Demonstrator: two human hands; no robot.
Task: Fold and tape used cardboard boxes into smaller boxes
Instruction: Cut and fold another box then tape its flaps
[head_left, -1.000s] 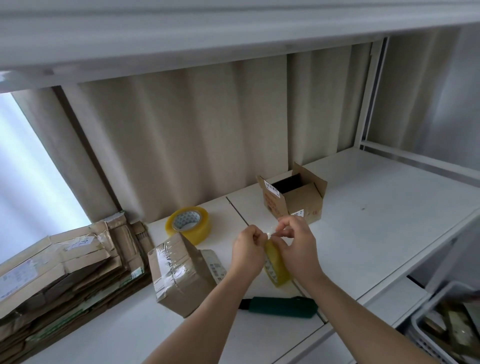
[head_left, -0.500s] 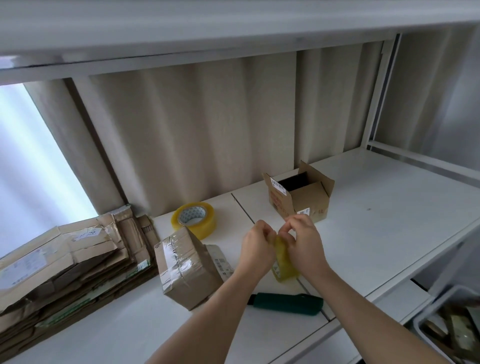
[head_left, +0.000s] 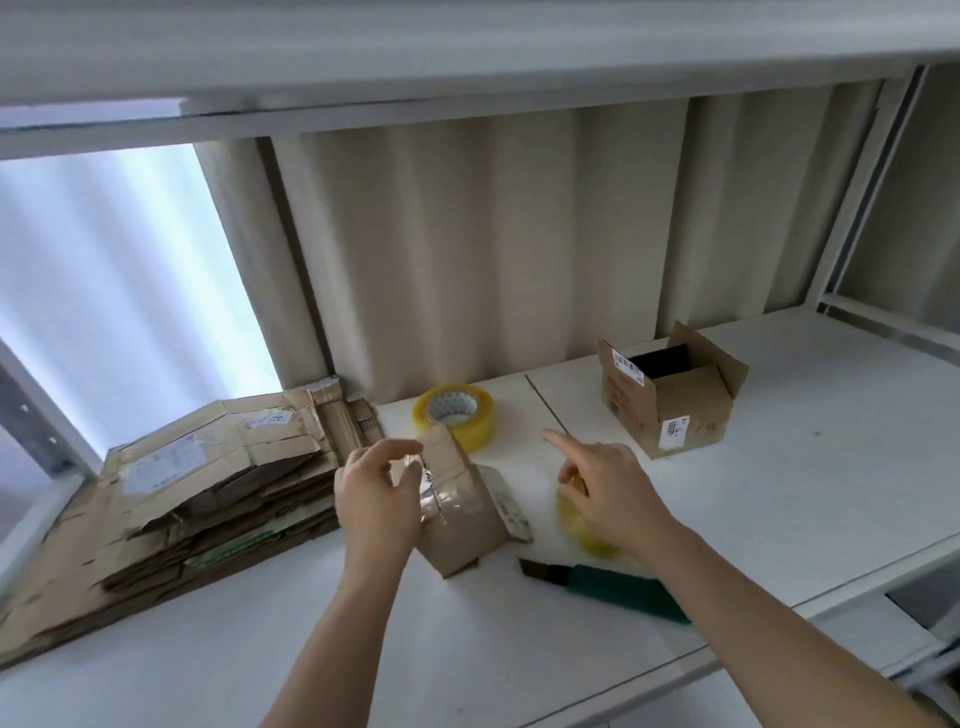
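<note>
Left hand (head_left: 375, 499) loosely curled beside taped box (head_left: 460, 512) — right hand (head_left: 613, 493) grips tape roll (head_left: 584, 530), forefinger out.

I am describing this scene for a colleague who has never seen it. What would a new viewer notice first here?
First the two hands in the middle: the left hand reaches to a small taped box, and the right hand rests over a yellow tape roll. Next, a tall stack of flattened cardboard lies at the left of the white shelf. An open box stands at the back right.
</note>
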